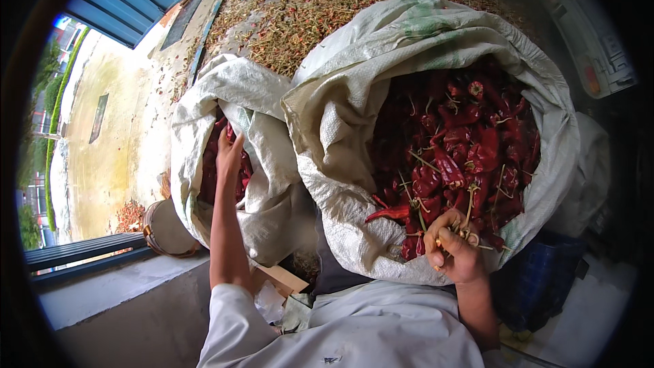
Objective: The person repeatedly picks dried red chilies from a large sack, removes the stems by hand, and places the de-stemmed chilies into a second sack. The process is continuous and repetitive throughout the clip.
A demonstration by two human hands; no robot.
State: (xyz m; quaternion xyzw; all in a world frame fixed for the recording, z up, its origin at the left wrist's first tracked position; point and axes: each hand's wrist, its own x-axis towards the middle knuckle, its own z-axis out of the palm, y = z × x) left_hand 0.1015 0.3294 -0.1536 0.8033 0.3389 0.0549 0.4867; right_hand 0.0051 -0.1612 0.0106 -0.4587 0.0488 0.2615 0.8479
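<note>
My left hand (pixel 229 156) reaches into the smaller white woven sack (pixel 273 156) on the left. Its fingertips are among dried red chili peppers (pixel 244 176), partly hidden, so whether they grip one is unclear. Over the near rim of the larger white woven sack (pixel 342 163), my right hand (pixel 454 250) is closed around a bunch of pale chili stems (pixel 471 237). Beneath and beyond that hand, glossy dark red chili peppers (pixel 452 163) fill the open sack, some with stems attached. One brighter red pepper (pixel 391 213) lies close to the rim.
Loose stems and chili bits (pixel 306 25) cover the floor beyond the sacks. A round container (pixel 171 227) stands by the ledge (pixel 122 276) at left. To the right are a dark blue crate (pixel 541 276) and a clear plastic bin (pixel 587 36). Cardboard (pixel 283 279) lies between the sacks and me.
</note>
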